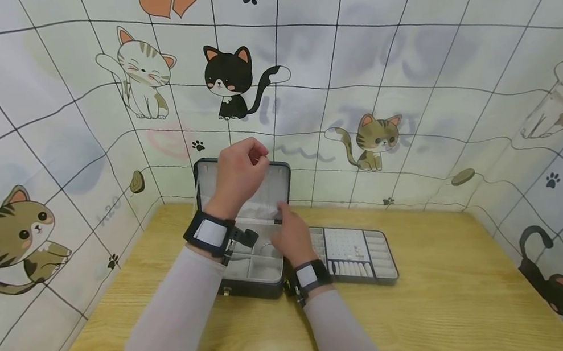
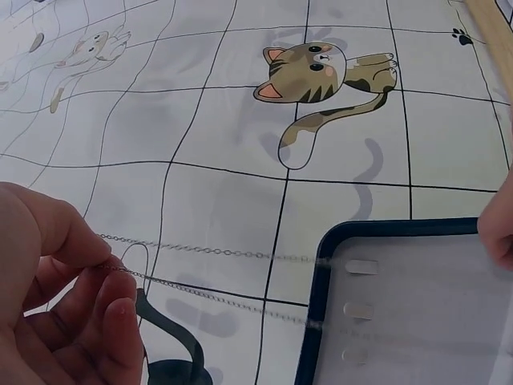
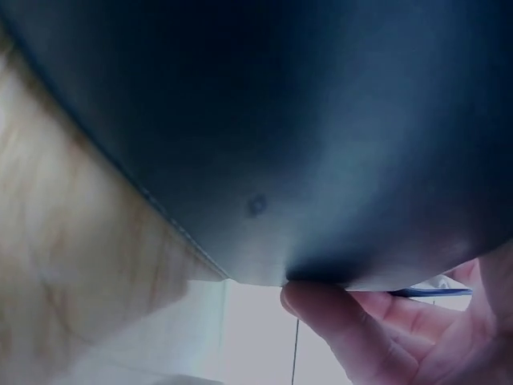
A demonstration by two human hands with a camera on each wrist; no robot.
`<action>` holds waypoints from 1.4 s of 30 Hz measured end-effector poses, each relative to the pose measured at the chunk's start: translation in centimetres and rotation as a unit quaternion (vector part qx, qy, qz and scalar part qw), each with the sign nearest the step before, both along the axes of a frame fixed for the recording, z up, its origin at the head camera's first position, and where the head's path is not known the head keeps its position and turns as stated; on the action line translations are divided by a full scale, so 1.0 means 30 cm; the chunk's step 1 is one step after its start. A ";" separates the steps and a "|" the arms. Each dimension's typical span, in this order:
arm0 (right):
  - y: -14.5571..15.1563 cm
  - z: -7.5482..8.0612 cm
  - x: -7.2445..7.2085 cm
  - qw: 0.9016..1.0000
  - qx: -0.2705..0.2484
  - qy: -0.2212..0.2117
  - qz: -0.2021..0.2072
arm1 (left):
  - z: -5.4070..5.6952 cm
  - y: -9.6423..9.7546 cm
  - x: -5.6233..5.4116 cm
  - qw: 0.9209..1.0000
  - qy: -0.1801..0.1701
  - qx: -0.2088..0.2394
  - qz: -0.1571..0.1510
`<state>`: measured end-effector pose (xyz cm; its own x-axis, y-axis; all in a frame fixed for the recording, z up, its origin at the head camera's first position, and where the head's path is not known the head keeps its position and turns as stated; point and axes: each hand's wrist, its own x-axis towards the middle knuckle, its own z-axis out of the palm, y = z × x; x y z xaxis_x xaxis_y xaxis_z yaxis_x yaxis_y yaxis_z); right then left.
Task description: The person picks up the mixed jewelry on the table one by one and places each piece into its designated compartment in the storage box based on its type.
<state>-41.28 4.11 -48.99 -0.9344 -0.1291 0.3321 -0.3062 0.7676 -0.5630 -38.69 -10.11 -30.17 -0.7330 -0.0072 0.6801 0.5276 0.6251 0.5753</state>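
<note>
On the far left, a pale cloth [image 1: 67,100] printed with black lines and cartoon cats hangs behind the bench [image 1: 443,296], whose top is yellow wood grain. Next along sits a dark blue box [image 1: 257,290], its lid [image 1: 279,178] standing up against the cloth and a small brass-coloured catch [image 1: 226,291] on its front. The box is lined in pale grey and split into compartments.

The left hand [image 1: 242,171] is raised in front of the lid, thumb and finger pinching a thin silvery chain [image 2: 216,252]. Two strands of it stretch from the fingertips across the lid's dark edge, blurring over the pale lining.

Just right of that, the right hand [image 1: 294,237] is at the box's right side, near the back, one finger pointing up beside the lid and another digit touching the outer wall; I can't tell whether it grips the box or merely rests there.

Beside the box, further right, a shallow tray [image 1: 381,256] lies flat on the bench, with padded rolls and a dotted panel [image 1: 342,242] carrying a few tiny pale pieces.
</note>
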 end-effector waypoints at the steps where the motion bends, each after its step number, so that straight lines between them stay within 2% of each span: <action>1: 0.000 0.001 0.000 1.000 0.001 -0.003 -0.002 | 0.002 0.002 0.001 1.000 0.002 -0.002 0.001; 9: -0.002 -0.001 -0.006 1.000 0.002 -0.023 -0.007 | 0.005 0.007 -0.010 1.000 -0.001 -0.008 0.009; 13: -0.008 0.001 -0.003 1.000 -0.001 -0.018 -0.007 | 0.011 0.007 -0.023 1.000 -0.006 -0.007 0.015; 19: -0.010 0.002 -0.002 1.000 -0.003 -0.001 -0.004 | 0.027 0.013 -0.053 0.999 -0.005 -0.010 0.034; 25: -0.013 -0.007 -0.010 1.000 -0.007 0.001 -0.011 | 0.026 0.033 -0.102 0.998 -0.009 -0.053 0.041; 32: -0.005 -0.020 -0.011 1.000 -0.018 -0.007 -0.012 | -0.016 0.047 -0.135 0.997 -0.008 -0.053 0.051; 42: -0.004 -0.006 -0.002 1.000 -0.027 -0.008 -0.004 | -0.107 0.051 -0.163 0.996 -0.042 -0.038 0.069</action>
